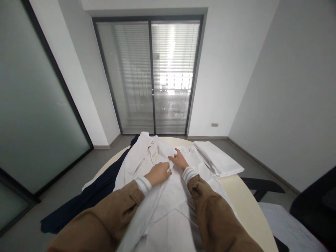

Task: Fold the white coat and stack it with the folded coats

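Observation:
A white garment that looks like a shirt [170, 199] is spread over the table, its near part reaching down towards me. My left hand [159, 173] is over its middle, fingers curled in on the white cloth and thumb low; the exact grip is partly hidden. Just right and a little farther away, my right hand [179, 160] rests on the same cloth with thumb and forefinger spread apart. More white cloth [136, 157] lies rumpled to the left of my hands.
Dark navy cloth [97, 189] hangs over the left side of the round pale table [246, 199]. A folded white piece of cloth [219, 159] lies at the right edge. A black chair [315, 199] stands at the right, with white cloth [286, 224] on its seat.

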Tool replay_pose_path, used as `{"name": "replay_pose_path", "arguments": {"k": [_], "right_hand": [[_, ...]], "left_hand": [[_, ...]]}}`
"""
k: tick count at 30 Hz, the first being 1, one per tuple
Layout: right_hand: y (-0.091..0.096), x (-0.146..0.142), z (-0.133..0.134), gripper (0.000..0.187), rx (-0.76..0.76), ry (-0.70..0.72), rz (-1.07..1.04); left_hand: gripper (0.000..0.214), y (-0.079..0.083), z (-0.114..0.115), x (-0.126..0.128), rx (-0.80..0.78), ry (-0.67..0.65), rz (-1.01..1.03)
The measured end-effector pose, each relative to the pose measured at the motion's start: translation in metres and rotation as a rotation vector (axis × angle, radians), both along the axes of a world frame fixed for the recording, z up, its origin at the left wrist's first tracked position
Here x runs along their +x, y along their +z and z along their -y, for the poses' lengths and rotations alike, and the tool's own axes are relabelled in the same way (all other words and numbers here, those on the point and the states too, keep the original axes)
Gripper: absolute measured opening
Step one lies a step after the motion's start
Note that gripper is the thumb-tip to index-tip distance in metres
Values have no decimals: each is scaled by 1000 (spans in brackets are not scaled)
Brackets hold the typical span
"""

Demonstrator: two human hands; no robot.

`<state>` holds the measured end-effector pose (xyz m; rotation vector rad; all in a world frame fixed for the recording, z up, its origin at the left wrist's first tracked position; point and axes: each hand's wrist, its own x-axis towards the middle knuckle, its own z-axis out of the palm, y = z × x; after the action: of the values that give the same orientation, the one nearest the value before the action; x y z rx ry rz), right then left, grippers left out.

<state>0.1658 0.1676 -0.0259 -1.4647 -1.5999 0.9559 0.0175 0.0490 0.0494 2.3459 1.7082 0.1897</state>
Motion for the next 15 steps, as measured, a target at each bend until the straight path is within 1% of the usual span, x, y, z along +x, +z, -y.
{"name": "replay_pose_path", "arguments": {"k": [3, 5, 7, 9, 12, 14, 15], "right_hand": [[-9, 3, -1, 82, -9, -12, 2], [-13, 2, -2, 78, -12, -18, -3], [-14, -1, -6, 72, -15, -23, -10], [-13, -4, -9, 66, -15, -28, -15], [-12, -6, -13, 62, -10, -38, 3], [-12, -5, -12, 64, -4, -34, 39], [-12, -3, -12, 66, -1, -26, 62]], "left_hand": [[23, -19, 1, 7, -12, 23, 59], [23, -28, 4, 10, -25, 39, 84], [24, -31, 8, 13, -29, 48, 102], [24, -31, 10, 17, -18, 60, 147], [27, -32, 12, 24, -23, 85, 339], [32, -35, 13, 26, -81, 69, 456], [35, -37, 15, 26, -107, 46, 473]]}}
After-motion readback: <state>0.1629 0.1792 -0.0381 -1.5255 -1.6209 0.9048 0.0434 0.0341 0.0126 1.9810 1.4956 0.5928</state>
